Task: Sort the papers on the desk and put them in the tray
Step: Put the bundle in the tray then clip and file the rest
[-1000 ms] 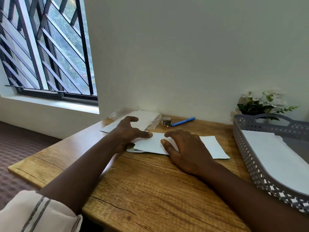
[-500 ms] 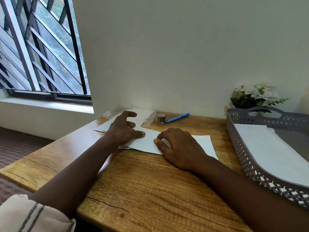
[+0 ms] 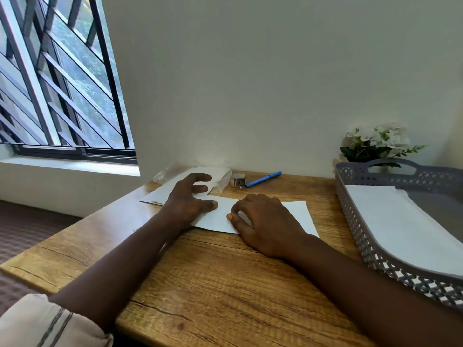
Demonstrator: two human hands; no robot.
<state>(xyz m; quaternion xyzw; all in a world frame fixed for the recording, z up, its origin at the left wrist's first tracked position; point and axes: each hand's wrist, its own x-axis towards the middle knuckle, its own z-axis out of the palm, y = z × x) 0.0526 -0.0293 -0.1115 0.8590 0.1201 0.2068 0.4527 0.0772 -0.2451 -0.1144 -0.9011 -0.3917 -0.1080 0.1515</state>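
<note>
A white sheet of paper [image 3: 298,214] lies flat on the wooden desk [image 3: 213,279] in front of me. My right hand [image 3: 263,224] rests on its middle, fingers curled, thumb and fingertips pinching at the sheet's surface. My left hand [image 3: 188,199] presses on the sheet's left end with the thumb, fingers spread over a second paper [image 3: 160,194] lying farther left. A grey perforated tray [image 3: 360,221] stands at the right with white paper [image 3: 390,221] lying in it.
By the wall lie a crumpled clear plastic wrapper [image 3: 220,179], a small tape roll [image 3: 238,180] and a blue pen [image 3: 263,179]. White flowers [image 3: 378,141] stand behind the tray. A barred window [image 3: 57,78] is at the left.
My view has shifted a little to the right. The right hand's fingers have curled tighter on the sheet; the left hand stays pressing its left end.
</note>
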